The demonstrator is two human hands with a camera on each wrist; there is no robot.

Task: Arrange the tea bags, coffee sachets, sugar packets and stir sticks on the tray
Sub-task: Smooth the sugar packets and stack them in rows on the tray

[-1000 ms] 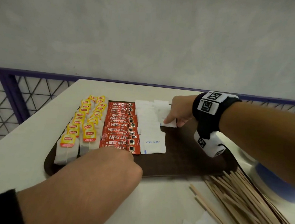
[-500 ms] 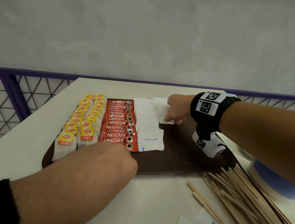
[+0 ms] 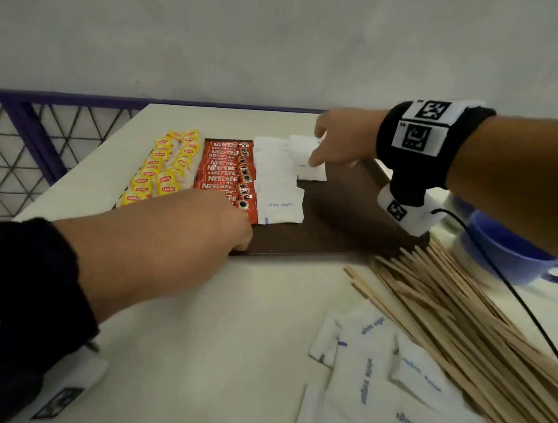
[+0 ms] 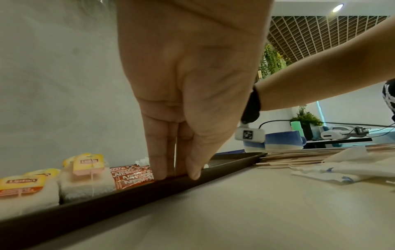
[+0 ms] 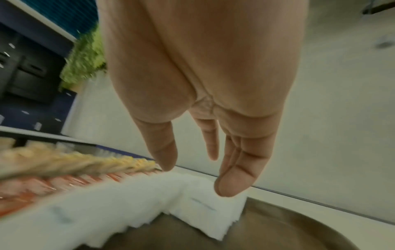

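Observation:
A dark brown tray point(image 3: 344, 216) holds a column of yellow-tagged tea bags point(image 3: 164, 169), a row of red coffee sachets point(image 3: 229, 170) and white sugar packets point(image 3: 278, 184). My left hand point(image 3: 229, 227) pinches the tray's near rim point(image 4: 107, 203), fingers inside and thumb outside. My right hand point(image 3: 339, 146) hovers with straight fingers just over the far sugar packet point(image 3: 312, 174) and holds nothing; the right wrist view is blurred. More sugar packets point(image 3: 390, 387) and a heap of wooden stir sticks point(image 3: 463, 312) lie on the table at the near right.
A blue cup point(image 3: 508, 252) stands right of the tray, behind the sticks, with a black cable point(image 3: 530, 314) running past it. A purple-framed mesh railing point(image 3: 24, 158) borders the table's left and far edges. The tray's right half is bare.
My right hand has let go of the far sugar packet and lifted slightly, its fingers now spread. My left hand stays on the tray's near rim.

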